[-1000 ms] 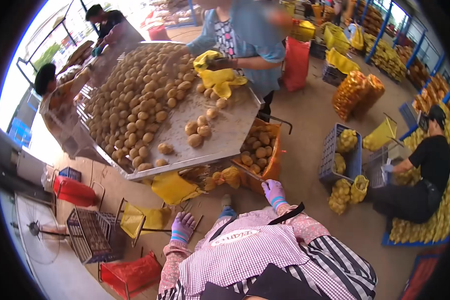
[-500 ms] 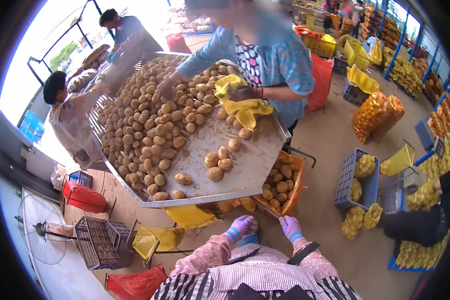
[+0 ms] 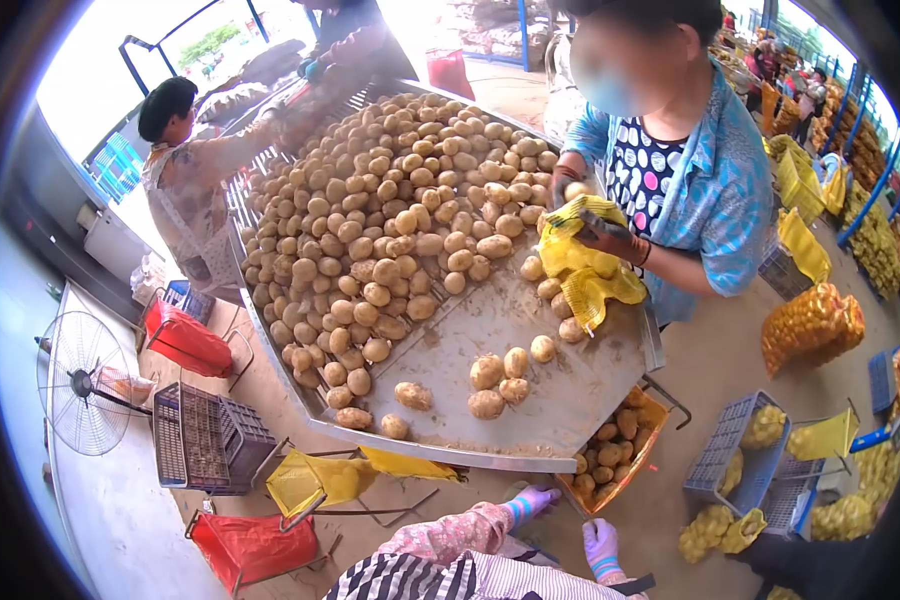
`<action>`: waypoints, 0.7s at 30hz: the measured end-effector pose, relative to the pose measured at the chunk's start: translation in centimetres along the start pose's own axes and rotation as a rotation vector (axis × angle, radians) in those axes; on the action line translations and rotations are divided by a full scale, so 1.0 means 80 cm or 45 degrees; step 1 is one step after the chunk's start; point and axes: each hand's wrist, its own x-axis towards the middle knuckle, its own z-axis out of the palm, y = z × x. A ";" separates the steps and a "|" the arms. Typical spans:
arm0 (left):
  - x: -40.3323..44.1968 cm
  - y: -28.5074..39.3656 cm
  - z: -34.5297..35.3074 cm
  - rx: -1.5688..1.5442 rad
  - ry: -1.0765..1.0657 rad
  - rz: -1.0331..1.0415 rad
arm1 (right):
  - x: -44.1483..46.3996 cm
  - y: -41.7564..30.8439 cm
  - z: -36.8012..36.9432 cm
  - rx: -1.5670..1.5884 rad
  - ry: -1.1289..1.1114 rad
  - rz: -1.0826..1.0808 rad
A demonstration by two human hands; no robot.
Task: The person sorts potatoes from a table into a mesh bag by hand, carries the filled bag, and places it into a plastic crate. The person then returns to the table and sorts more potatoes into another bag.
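My left hand [image 3: 532,503], in a purple glove with a striped cuff, is below the near edge of the metal table [image 3: 450,452]. It is open, its fingers pointing right toward an orange-lined crate [image 3: 645,435] of potatoes. My right hand [image 3: 601,548], gloved alike, is open just below that crate, with nothing visible in it. Whether either hand touches the crate is unclear. Potatoes [image 3: 370,250] are heaped on the table, and a few lie apart near its front. Across the table, a co-worker's gloved hand [image 3: 610,238] holds a yellow mesh bag [image 3: 582,268], with a potato at its mouth.
Two other people stand at the table's far left. Left and below are a fan [image 3: 82,380], dark crates [image 3: 205,440], a red bag on a frame [image 3: 255,548] and a yellow one [image 3: 320,480]. At right are a blue crate [image 3: 745,450] and filled mesh bags [image 3: 813,328].
The view has turned and moved toward the table. My hands have come forward and closer together beside the orange-lined crate. The co-worker's other hand has moved from the heap to the yellow bag.
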 end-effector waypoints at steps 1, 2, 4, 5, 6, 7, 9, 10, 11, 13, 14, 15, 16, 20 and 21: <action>0.010 -0.005 -0.002 -0.004 0.003 0.006 | -0.002 0.001 0.001 -0.061 0.082 -0.118; 0.018 -0.011 -0.004 -0.011 -0.011 0.032 | -0.003 0.005 -0.001 -0.061 0.082 -0.125; 0.015 0.000 -0.001 -0.006 -0.027 0.060 | -0.001 0.015 -0.004 -0.049 0.003 -0.119; 0.001 0.008 0.007 -0.061 0.009 0.030 | 0.002 0.021 -0.004 -0.059 -0.024 -0.151; -0.013 0.020 0.014 -0.106 0.037 -0.005 | 0.004 0.027 -0.004 -0.051 -0.002 -0.134; -0.011 0.021 0.016 -0.068 0.016 -0.014 | 0.008 0.029 -0.006 -0.096 -0.072 -0.139; -0.010 0.016 0.027 -0.022 0.072 0.052 | 0.015 0.035 -0.007 -0.151 -0.165 -0.175; 0.004 0.000 0.026 0.005 0.053 0.048 | 0.020 0.035 -0.009 -0.146 -0.139 -0.155; 0.027 -0.023 0.020 0.101 0.145 0.103 | 0.026 0.029 -0.012 -0.091 -0.185 -0.193; 0.018 -0.015 0.031 0.206 0.271 0.204 | 0.027 0.037 -0.004 0.014 -0.227 -0.234; -0.007 0.003 0.045 0.213 0.309 0.252 | 0.028 0.048 0.002 0.063 -0.224 -0.244; -0.017 0.010 0.056 0.207 0.359 0.300 | 0.030 0.048 -0.003 0.112 -0.300 -0.216; -0.019 0.015 0.063 0.202 0.414 0.347 | 0.033 0.045 -0.007 0.167 -0.378 -0.192; 0.003 -0.005 0.061 0.214 0.571 0.175 | 0.038 0.042 -0.001 0.434 -0.541 0.052; 0.006 -0.003 0.066 0.185 0.629 0.093 | 0.040 0.048 0.006 0.575 -0.571 0.101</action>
